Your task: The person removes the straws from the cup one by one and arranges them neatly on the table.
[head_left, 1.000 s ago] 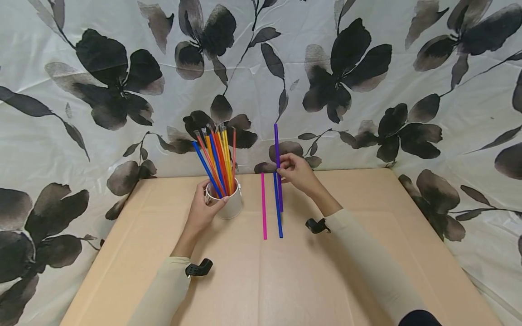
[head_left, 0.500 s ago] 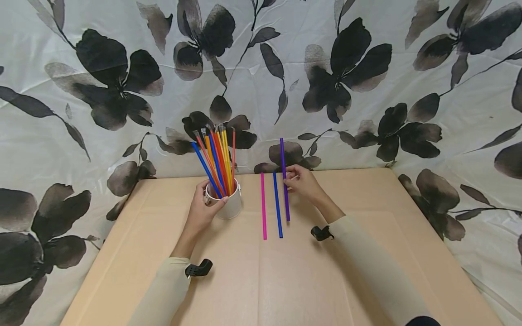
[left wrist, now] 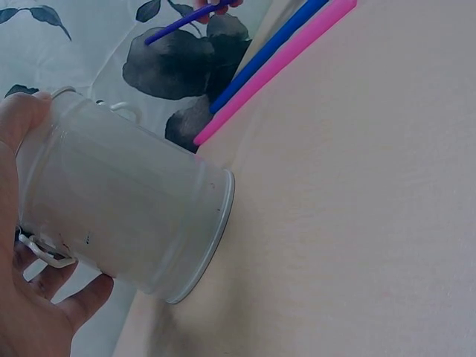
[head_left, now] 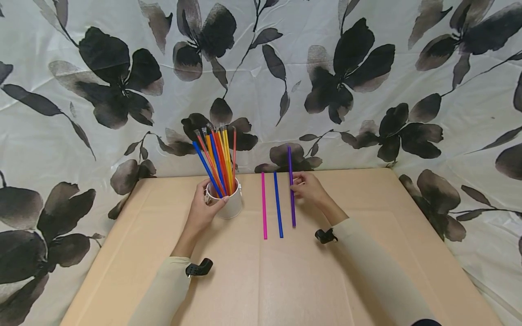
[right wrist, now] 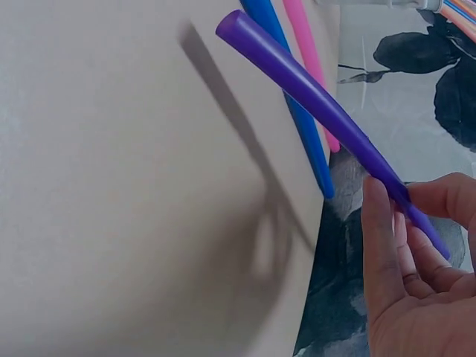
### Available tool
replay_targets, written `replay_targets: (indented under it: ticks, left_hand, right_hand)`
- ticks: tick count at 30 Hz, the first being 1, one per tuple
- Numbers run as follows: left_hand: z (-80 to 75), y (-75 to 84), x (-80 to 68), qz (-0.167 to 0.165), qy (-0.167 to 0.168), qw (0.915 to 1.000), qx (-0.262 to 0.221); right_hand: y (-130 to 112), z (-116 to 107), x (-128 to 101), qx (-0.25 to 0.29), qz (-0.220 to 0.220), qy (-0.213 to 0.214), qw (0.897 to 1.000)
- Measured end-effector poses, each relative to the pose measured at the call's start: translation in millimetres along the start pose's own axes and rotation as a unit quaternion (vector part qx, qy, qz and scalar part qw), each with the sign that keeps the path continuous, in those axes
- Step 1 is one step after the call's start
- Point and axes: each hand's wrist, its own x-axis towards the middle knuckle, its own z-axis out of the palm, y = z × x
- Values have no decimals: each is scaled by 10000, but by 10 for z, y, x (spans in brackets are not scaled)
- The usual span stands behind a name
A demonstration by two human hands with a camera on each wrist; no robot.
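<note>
Nearest us, our left hand [head_left: 200, 212] curls around the white cup [head_left: 228, 203] of straws [head_left: 218, 158], steadying it on the table [head_left: 285, 280]. Beyond, our right hand [head_left: 311, 189] pinches the purple straw [head_left: 291, 190] by its upper part, its low end above the table beside the blue straw [head_left: 277, 203] and pink straw [head_left: 263, 206]. Dropped crooked, it could roll into the blue one and spoil the row.

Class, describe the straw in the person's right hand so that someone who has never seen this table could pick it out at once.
Start at the white cup of straws on the tan table. To its right run three separate straws: pink, then blue, then the purple straw. Only the purple one is pinched by the right hand and has its far end tilted up.
</note>
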Motion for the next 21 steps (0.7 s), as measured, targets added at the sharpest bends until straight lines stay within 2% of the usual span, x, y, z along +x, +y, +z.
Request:
replay_targets:
  ticks: [11,21]
  left_hand:
    - [7,-8,-3,-57,-4,10000,-13]
    - [4,-22,14,-11,2,10000,-48]
  right_hand:
    - [105,-9,-30,-388,676,-143,9969]
    - [171,30,-33,-466,902,-176,9947]
